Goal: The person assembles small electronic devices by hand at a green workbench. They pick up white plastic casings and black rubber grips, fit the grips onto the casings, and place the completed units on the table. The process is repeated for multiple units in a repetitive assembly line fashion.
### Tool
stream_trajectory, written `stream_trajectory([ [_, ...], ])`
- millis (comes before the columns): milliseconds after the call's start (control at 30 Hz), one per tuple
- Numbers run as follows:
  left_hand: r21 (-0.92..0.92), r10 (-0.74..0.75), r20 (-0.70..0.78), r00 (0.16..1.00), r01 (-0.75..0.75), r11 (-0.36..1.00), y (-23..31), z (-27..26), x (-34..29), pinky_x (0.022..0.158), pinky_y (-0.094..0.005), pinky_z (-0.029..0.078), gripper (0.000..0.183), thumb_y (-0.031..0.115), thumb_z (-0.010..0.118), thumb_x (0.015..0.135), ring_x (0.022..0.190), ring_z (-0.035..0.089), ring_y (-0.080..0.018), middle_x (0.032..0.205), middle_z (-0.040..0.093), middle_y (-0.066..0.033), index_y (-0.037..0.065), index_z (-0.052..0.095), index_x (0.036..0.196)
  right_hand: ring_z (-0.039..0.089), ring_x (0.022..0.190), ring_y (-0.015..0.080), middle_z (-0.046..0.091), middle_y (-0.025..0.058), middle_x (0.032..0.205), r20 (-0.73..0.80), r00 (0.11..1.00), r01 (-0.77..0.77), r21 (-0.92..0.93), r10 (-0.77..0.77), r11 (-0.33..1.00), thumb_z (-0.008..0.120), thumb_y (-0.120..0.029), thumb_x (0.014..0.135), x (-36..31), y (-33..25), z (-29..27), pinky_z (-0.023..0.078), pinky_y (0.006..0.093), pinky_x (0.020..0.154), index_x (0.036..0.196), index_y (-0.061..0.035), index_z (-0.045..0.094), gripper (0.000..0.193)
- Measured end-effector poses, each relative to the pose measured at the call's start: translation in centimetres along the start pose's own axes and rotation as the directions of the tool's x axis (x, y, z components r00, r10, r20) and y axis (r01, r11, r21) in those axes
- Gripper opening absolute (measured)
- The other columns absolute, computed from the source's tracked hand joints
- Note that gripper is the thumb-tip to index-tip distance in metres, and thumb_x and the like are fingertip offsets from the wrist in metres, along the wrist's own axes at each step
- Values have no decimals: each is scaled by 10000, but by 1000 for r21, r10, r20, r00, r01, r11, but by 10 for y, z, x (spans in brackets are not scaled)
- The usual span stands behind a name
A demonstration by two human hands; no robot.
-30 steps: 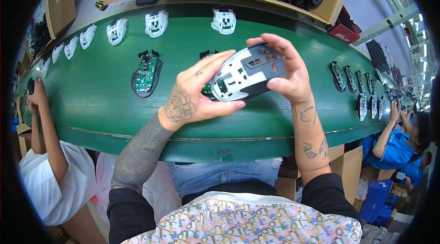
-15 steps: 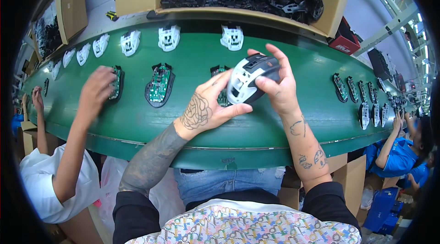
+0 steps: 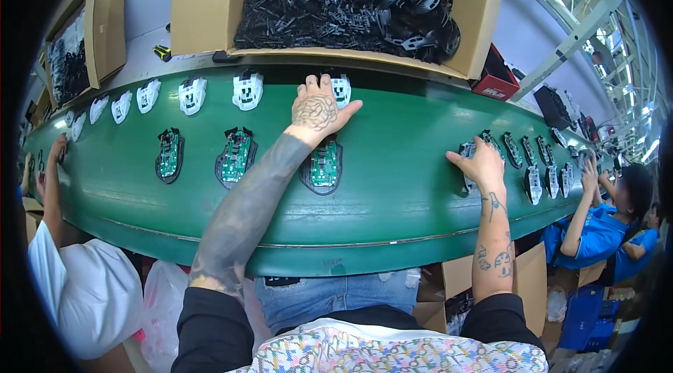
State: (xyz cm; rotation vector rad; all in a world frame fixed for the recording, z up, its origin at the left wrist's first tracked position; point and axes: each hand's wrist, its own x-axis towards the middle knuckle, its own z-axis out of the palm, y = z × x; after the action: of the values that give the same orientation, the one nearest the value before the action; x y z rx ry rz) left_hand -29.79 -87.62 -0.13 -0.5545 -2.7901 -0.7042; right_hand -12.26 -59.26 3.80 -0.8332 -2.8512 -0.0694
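While a green conveyor belt (image 3: 392, 191) curves through a factory hall, the left hand (image 3: 317, 110) closes over a white mouse shell (image 3: 341, 87) at its far edge, long axis across the belt; the right hand (image 3: 480, 166) presses an assembled mouse (image 3: 467, 157), its grip unclear, beneath a brown carton (image 3: 203, 8) of black parts

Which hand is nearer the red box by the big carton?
Right. The right hand lies on the belt just below the red box; the left hand is farther left.

Bare green belt (image 3: 406, 163) lies open between the circuit-board base (image 3: 324, 165) and the right-hand mouse row (image 3: 533, 163), while the cardboard box (image 3: 210, 8) blocks the far edge.
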Motion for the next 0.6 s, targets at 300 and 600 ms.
stream_trajectory([
  [300,-36,-11,21,1000,12,999,-29,10,17,861,-425,516,796,481,711,717,951,639,-361,1054,621,-228,-50,472,1259,628,996,326,668,143,1015,-420,807,571,375,-415,731,574,-233,895,87,-142,-15,494,415,887,976,-101,714,209],
  [600,-845,224,410,884,461,-270,-57,-63,-77,823,-355,523,546,385,518,919,983,644,-248,1149,633,-152,-2,481,1304,594,1079,401,666,217,1083,101,812,529,287,-574,799,402,-560,948,153,-198,-35,451,429,973,1077,-39,697,612],
])
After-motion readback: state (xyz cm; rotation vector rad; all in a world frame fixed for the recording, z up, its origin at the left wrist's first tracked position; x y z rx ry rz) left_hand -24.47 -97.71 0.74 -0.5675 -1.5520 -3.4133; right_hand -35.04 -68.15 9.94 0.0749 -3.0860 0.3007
